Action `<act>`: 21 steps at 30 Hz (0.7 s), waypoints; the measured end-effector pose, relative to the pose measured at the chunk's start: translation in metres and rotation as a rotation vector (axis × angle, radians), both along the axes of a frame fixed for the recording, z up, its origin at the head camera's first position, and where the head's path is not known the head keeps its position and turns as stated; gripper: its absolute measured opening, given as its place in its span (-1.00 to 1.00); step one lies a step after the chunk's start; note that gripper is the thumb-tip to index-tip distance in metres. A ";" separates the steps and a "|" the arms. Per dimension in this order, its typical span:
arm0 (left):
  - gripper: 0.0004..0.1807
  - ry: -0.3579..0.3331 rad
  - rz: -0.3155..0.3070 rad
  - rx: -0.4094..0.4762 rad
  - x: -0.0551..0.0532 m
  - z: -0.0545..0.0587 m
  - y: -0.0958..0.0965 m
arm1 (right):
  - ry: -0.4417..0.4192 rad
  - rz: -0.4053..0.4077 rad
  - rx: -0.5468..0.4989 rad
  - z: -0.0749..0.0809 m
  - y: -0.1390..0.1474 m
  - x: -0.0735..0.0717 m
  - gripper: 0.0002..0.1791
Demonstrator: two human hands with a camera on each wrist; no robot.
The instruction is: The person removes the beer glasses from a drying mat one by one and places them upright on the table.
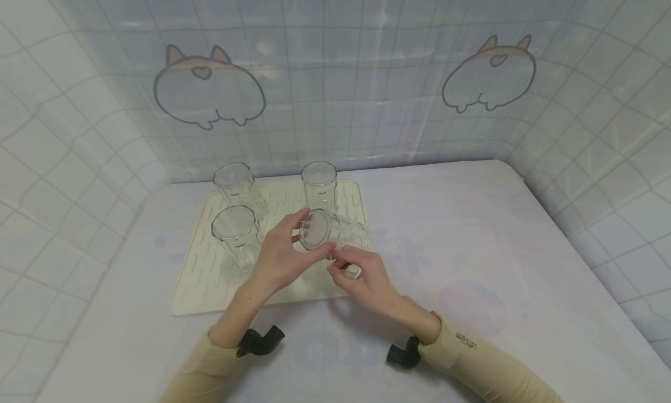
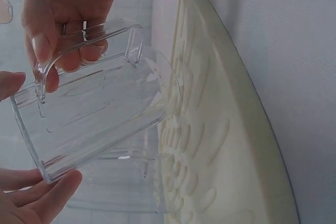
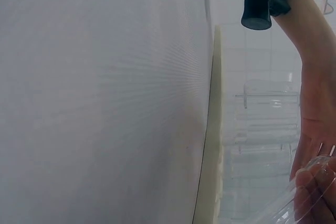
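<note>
A clear glass mug lies tilted in both hands above the cream ribbed mat, its mouth towards the left hand. My left hand holds it round the rim, thumb on the near side and fingers on the far side. My right hand grips the handle, its fingers curled through the loop in the left wrist view. In the right wrist view, only part of the mug shows at the lower right corner.
Three more clear glasses stand on the mat: a back left glass, a front left glass and a back right glass. A white cloth covers the table. A tiled curtain hangs behind.
</note>
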State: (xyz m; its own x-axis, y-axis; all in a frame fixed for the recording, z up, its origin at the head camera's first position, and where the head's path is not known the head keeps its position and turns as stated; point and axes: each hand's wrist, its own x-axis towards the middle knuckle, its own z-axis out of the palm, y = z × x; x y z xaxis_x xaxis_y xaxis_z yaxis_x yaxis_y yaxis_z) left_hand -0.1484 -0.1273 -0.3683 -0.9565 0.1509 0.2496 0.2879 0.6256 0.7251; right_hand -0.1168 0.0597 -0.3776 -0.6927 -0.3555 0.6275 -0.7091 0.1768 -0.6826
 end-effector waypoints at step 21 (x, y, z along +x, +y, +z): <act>-0.13 0.013 0.024 0.019 0.002 0.001 -0.001 | 0.065 -0.046 0.055 -0.040 0.001 -0.017 -0.81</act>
State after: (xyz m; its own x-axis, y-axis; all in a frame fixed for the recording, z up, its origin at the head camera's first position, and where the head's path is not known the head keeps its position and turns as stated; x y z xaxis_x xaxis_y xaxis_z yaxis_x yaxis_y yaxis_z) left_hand -0.1466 -0.1282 -0.3678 -0.9565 0.1233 0.2645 0.2825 0.6187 0.7331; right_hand -0.1340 0.0611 -0.4171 -0.6678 -0.3599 0.6516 -0.7416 0.2461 -0.6241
